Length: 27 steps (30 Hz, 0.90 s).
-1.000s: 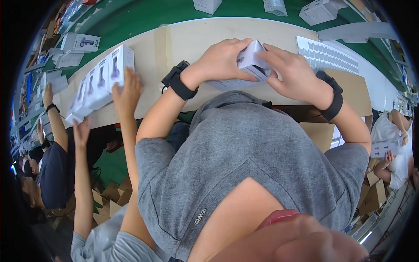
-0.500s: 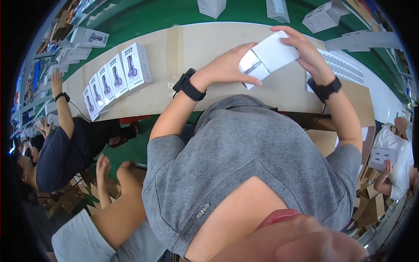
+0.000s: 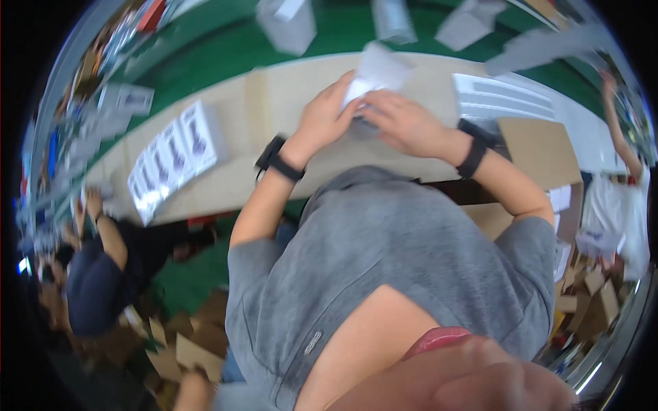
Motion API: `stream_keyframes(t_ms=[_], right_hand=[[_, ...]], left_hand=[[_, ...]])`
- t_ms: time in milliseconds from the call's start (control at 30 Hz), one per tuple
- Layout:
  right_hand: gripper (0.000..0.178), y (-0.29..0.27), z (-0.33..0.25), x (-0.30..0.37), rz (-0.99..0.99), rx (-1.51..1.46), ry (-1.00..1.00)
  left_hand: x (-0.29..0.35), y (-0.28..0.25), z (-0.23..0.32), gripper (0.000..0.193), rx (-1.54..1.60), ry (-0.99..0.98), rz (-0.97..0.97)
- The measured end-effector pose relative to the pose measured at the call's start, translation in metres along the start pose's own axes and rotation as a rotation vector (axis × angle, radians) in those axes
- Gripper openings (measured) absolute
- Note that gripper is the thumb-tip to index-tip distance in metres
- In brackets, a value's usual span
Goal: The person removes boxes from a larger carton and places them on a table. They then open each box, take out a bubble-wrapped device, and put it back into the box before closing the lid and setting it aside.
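A small white box [image 3: 380, 66], blurred by motion, is tilted above the table in front of me. My left hand [image 3: 323, 118] is closed around its left side, with the thumb toward the near end. Curled fingers of my right hand [image 3: 408, 125] press at that near end, beside the left thumb. A darker patch shows under the right fingers, too smeared to make out. Both wrists wear black straps. To the left on the table stands a row of several white printed boxes [image 3: 199, 137].
The pale table [image 3: 295, 82] curves before me, with a green belt [image 3: 219, 44] beyond carrying white boxes [image 3: 288, 27]. At right lie a sheet with grey strips [image 3: 507, 99] and an open cardboard carton [image 3: 538, 151]. Co-workers are on the left [image 3: 96, 288] and right [image 3: 617, 212].
Both hands have moved left with the white box and it has turned more upright. My right hand has shifted from its far end to the near end. The view has swung slightly.
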State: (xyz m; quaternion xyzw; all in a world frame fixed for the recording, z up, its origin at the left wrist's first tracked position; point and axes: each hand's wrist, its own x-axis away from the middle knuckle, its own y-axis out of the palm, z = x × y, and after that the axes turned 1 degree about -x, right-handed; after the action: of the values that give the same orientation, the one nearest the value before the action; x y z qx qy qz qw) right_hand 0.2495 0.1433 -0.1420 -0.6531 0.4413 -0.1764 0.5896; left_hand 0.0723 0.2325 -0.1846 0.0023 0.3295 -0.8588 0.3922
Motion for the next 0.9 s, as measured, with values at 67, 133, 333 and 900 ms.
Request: stream_keyframes(t_ms=[67, 133, 333, 900], right_hand=[[0.038, -0.002, 0.01, 0.004, -0.055, -0.045, 0.025], [0.025, 0.001, 0.021, 0.001, -0.128, -0.133, -0.03], [0.008, -0.013, 0.016, -0.014, 0.01, 0.214, -0.413], [0.023, -0.015, 0.002, 0.012, -0.002, -0.021, 0.052]], left_hand=[[-0.001, -0.003, 0.004, 0.046, -0.133, 0.141, 0.014], [0.0, -0.005, -0.001, 0.051, -0.218, 0.151, -0.146], [-0.007, -0.025, 0.035, 0.049, -0.325, -0.047, -0.337], [-0.008, 0.004, 0.043, 0.025, -0.239, 0.503, 0.153]])
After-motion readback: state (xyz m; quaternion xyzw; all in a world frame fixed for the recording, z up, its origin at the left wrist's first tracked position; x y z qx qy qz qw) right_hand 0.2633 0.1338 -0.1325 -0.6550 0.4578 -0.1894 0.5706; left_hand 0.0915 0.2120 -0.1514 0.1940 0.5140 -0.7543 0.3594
